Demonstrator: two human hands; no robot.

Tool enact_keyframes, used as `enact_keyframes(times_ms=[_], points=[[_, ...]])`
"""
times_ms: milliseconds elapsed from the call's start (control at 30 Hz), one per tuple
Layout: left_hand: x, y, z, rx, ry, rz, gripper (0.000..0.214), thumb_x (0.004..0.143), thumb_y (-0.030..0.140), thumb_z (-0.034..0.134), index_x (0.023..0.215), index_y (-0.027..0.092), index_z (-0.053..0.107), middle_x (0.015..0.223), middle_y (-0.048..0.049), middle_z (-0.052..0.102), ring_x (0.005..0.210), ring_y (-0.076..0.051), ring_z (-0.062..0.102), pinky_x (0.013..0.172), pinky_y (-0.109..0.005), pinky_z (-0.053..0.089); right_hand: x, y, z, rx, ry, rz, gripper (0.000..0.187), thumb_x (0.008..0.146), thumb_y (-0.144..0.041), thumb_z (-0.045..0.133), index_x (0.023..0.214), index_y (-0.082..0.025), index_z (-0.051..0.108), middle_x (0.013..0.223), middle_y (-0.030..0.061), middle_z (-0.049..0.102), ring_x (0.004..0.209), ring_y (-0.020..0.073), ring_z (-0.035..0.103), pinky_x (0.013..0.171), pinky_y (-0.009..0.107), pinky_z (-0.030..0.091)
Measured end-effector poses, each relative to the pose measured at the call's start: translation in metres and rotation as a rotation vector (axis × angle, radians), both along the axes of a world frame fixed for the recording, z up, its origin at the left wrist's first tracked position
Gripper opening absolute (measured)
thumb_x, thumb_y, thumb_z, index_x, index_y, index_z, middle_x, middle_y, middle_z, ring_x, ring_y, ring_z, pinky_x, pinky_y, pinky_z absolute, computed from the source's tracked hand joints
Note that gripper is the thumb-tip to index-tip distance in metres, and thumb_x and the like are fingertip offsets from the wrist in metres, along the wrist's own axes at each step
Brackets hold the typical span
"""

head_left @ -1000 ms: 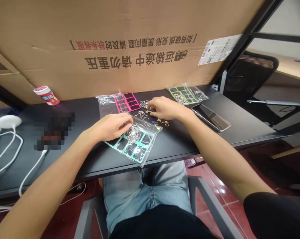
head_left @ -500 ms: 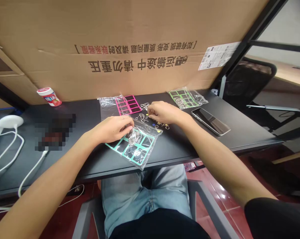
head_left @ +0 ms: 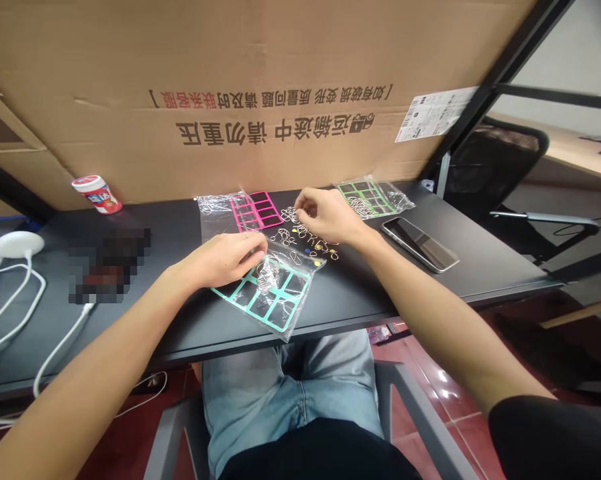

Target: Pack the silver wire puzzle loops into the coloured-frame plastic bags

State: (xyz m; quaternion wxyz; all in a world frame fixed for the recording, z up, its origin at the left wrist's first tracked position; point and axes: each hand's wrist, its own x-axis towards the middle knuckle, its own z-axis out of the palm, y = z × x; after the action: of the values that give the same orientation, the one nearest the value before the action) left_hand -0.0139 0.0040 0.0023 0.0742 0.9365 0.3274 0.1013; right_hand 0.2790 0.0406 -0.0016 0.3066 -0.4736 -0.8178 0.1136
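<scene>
A black desk (head_left: pixel 390 297), small metal rings (head_left: pixel 305 233) lying between the two hands.
The right hand (head_left: pixel 328 215) is half closed, its fingertips among the rings at 9 o'clock; I cannot tell if it holds one. The left hand (head_left: pixel 220 260) curls on the clear bag with teal frame (head_left: pixel 280 303), at 4 o'clock; its grip is unclear.

The left hand (head_left: pixel 221 260) and right hand (head_left: pixel 330 215) reach forward near each other, palm-down, both curled.

Right hand (head_left: pixel 328 217) at loose metal rings (head_left: pixel 293 223) on a black desk (head_left: pixel 380 287) — left hand (head_left: pixel 220 260) on a clear bag (head_left: pixel 275 300).
</scene>
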Motion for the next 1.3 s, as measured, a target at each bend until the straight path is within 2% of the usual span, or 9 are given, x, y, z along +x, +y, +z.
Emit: enact_keyframes(times_ms=[100, 267, 333, 433, 533, 667, 800, 933, 1300], points=[[-0.001, 0.000, 0.000, 0.010, -0.021, 0.005, 0.021, 0.112, 0.036, 0.043, 0.113, 0.025, 0.061, 0.094, -0.0035, 0.072, 0.078, -0.020, 0.065, 0.071, -0.035, 0.045, -0.004, -0.006, 0.003, -0.085, 0.111, 0.107, 0.018, 0.093, -0.026, 0.061, 0.102, -0.017, 0.074, 0.094, 0.0079, 0.082, 0.085, 0.0212, 0.073, 0.085, 0.037, 0.055], [-0.002, -0.001, 0.000, 0.032, -0.046, -0.004, 0.022, 0.114, 0.037, 0.041, 0.116, 0.025, 0.059, 0.098, -0.0040, 0.072, 0.081, -0.021, 0.066, 0.075, -0.036, 0.047, -0.010, -0.019, 0.014, -0.341, 0.122, 0.537, 0.026, 0.094, -0.038, 0.072, 0.107, -0.018, 0.081, 0.105, 0.0074, 0.084, 0.092, 0.0217, 0.076, 0.084, 0.035, 0.056], [-0.002, -0.001, 0.000, 0.050, -0.051, -0.007, 0.021, 0.114, 0.038, 0.041, 0.116, 0.025, 0.058, 0.099, -0.0041, 0.073, 0.083, -0.021, 0.066, 0.076, -0.036, 0.047, -0.009, -0.019, 0.015, -0.365, 0.095, 0.607, 0.028, 0.094, -0.041, 0.073, 0.109, -0.019, 0.082, 0.110, 0.0072, 0.084, 0.096, 0.0220, 0.075, 0.085, 0.035, 0.056], [-0.002, -0.001, -0.001, 0.068, -0.054, -0.006, 0.021, 0.114, 0.037, 0.041, 0.117, 0.025, 0.058, 0.101, -0.0047, 0.073, 0.085, -0.022, 0.068, 0.077, -0.037, 0.047, -0.001, -0.010, 0.011, -0.173, 0.079, 0.399, 0.026, 0.098, -0.037, 0.067, 0.108, -0.019, 0.082, 0.108, 0.0069, 0.083, 0.094, 0.0212, 0.073, 0.086, 0.035, 0.053], [-0.002, -0.002, 0.000, 0.072, -0.055, -0.007, 0.021, 0.113, 0.036, 0.041, 0.116, 0.025, 0.059, 0.101, -0.0049, 0.074, 0.085, -0.022, 0.068, 0.076, -0.037, 0.048, 0.008, 0.002, 0.002, -0.031, -0.084, 0.221, 0.028, 0.095, -0.034, 0.069, 0.114, -0.018, 0.081, 0.111, 0.0093, 0.080, 0.094, 0.0218, 0.070, 0.090, 0.037, 0.051], [-0.001, -0.002, 0.001, 0.069, -0.044, 0.004, 0.020, 0.113, 0.037, 0.042, 0.114, 0.025, 0.058, 0.097, -0.0038, 0.073, 0.081, -0.021, 0.066, 0.074, -0.037, 0.046, 0.011, 0.011, -0.006, -0.085, -0.269, 0.270, 0.027, 0.092, -0.031, 0.073, 0.114, -0.019, 0.082, 0.110, 0.0089, 0.079, 0.095, 0.0221, 0.069, 0.088, 0.035, 0.050], [-0.001, -0.002, 0.002, 0.066, -0.040, 0.003, 0.017, 0.112, 0.036, 0.044, 0.112, 0.026, 0.057, 0.095, -0.0030, 0.072, 0.079, -0.021, 0.065, 0.073, -0.036, 0.045, 0.008, 0.013, -0.009, -0.098, -0.317, 0.248, 0.023, 0.092, -0.015, 0.063, 0.102, -0.019, 0.083, 0.096, 0.0052, 0.080, 0.086, 0.0191, 0.067, 0.082, 0.032, 0.046], [-0.001, -0.002, 0.002, 0.062, -0.034, -0.002, 0.016, 0.112, 0.036, 0.043, 0.110, 0.026, 0.056, 0.094, -0.0026, 0.071, 0.077, -0.020, 0.063, 0.072, -0.036, 0.044, 0.009, 0.014, -0.010, -0.065, -0.345, 0.248, 0.022, 0.091, -0.013, 0.061, 0.100, -0.018, 0.081, 0.095, 0.0059, 0.079, 0.086, 0.0195, 0.066, 0.081, 0.032, 0.045], [-0.001, -0.002, 0.002, 0.050, -0.016, 0.003, 0.017, 0.112, 0.036, 0.044, 0.112, 0.026, 0.058, 0.092, -0.0021, 0.071, 0.076, -0.020, 0.063, 0.072, -0.035, 0.043, 0.012, 0.012, -0.005, 0.114, -0.090, 0.114, 0.028, 0.104, -0.020, 0.046, 0.114, -0.017, 0.072, 0.109, 0.0103, 0.076, 0.094, 0.0224, 0.064, 0.088, 0.036, 0.046]])
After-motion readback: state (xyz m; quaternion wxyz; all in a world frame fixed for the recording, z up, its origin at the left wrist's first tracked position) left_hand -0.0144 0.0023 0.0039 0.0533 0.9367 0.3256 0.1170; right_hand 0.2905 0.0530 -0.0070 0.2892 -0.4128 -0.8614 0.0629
